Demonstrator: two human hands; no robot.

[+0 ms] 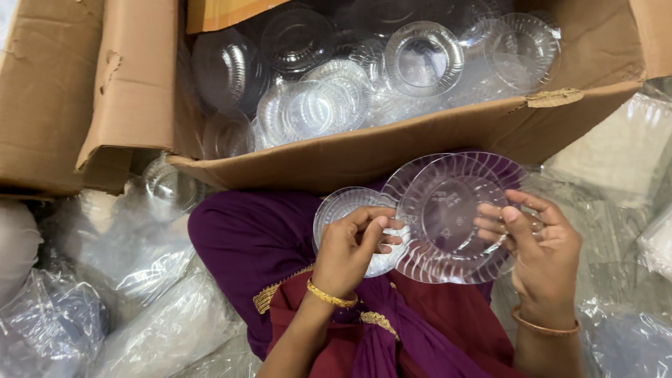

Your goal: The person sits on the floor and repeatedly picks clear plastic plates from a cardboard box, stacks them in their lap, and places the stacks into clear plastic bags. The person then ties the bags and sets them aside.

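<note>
A large clear plastic plate (448, 210) with a ribbed rim is held over my lap between both hands. My right hand (539, 241) grips its right edge, thumb on top. My left hand (353, 245) pinches its left edge, and a smaller clear ribbed plate (336, 206) sits under that hand, overlapping the big one. Both wrists wear gold bangles. Below the plates lies purple and maroon cloth (252, 238) with gold trim.
An open cardboard box (420, 136) just beyond my hands holds several clear plastic plates and bowls (420, 59). Its flap (133, 77) hangs at the left. Crumpled clear plastic bags (140, 280) lie left and right, with a clear cup (168, 185) at the left.
</note>
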